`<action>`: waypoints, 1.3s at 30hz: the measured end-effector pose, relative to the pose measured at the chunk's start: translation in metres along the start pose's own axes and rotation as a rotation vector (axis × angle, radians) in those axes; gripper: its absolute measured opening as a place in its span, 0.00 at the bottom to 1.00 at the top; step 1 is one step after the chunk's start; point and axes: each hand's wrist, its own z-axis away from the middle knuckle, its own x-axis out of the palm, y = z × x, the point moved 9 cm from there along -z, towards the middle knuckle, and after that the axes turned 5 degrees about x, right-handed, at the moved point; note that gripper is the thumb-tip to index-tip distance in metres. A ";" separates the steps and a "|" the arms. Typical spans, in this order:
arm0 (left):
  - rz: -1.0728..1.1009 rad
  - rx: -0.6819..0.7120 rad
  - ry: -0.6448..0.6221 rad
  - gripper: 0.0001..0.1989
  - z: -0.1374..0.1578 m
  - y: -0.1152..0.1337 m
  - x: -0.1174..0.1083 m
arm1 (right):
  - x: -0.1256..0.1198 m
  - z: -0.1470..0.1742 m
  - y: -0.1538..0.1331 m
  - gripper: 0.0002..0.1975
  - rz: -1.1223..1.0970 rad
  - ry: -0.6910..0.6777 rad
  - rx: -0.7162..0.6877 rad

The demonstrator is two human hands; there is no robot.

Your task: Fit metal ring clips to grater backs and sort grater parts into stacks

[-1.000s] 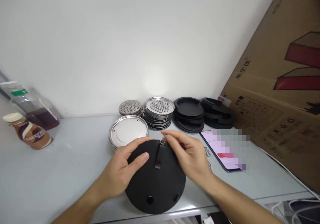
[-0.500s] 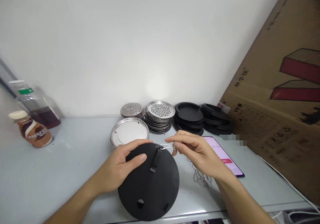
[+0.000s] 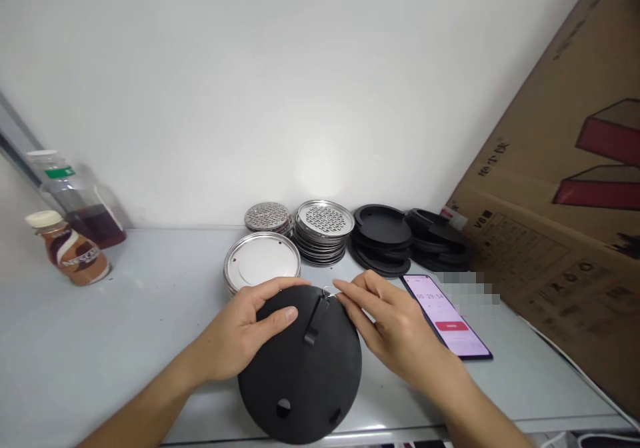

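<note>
A round black disc (image 3: 300, 375) with a raised clip and a hole near its lower edge is tilted up at the front of the table. My left hand (image 3: 250, 328) grips its upper left rim, thumb on the face and fingers behind. At the top of the disc, my right hand (image 3: 385, 315) pinches a thin bent metal wire clip (image 3: 330, 293) against the slot by the raised clip. The right fingers cover most of the wire, so I cannot tell how far it is seated.
Behind the disc stand plain metal lids (image 3: 263, 261), perforated metal discs (image 3: 325, 225) and black discs (image 3: 383, 228) in stacks. A phone (image 3: 450, 321) lies right, beside a large cardboard box (image 3: 550, 235). Two bottles, one coffee bottle (image 3: 75, 255) and one clear bottle (image 3: 95, 215), stand left.
My right hand has moved in closer to the disc's top edge, bringing the wire clip against the slot. My left hand keeps its grip. The view has shifted slightly.
</note>
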 end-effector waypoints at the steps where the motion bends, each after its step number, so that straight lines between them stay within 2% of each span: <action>1: -0.006 0.003 0.002 0.19 0.000 0.001 -0.001 | -0.001 0.000 -0.002 0.15 0.016 0.027 0.003; 6: -0.045 0.006 -0.004 0.18 0.004 0.002 -0.004 | -0.013 0.000 -0.006 0.12 -0.025 0.162 0.036; 16: -0.170 0.099 -0.011 0.16 0.006 0.010 -0.007 | -0.018 0.003 -0.010 0.12 -0.150 0.274 0.054; 21: -0.215 0.133 -0.001 0.17 0.008 0.009 -0.006 | -0.020 0.000 -0.006 0.10 -0.263 0.303 0.150; 23: -0.212 0.142 0.024 0.17 0.008 0.009 -0.005 | -0.020 -0.002 0.004 0.06 -0.368 0.291 0.252; 26: -0.190 0.155 0.106 0.16 0.008 0.008 -0.005 | -0.003 -0.004 0.030 0.01 -0.699 0.190 0.529; 30: -0.214 0.199 0.210 0.16 0.011 0.007 -0.004 | 0.035 0.001 0.047 0.07 -1.217 0.069 0.828; 33: -0.241 0.227 0.261 0.17 0.015 0.005 -0.006 | 0.053 0.007 0.048 0.09 -1.393 0.059 0.943; 36: -0.248 0.236 0.284 0.17 0.018 0.004 -0.007 | 0.055 0.006 0.046 0.08 -1.367 0.061 0.892; 39: -0.254 0.247 0.271 0.17 0.018 0.005 -0.005 | 0.038 0.003 0.045 0.08 -1.142 0.155 0.739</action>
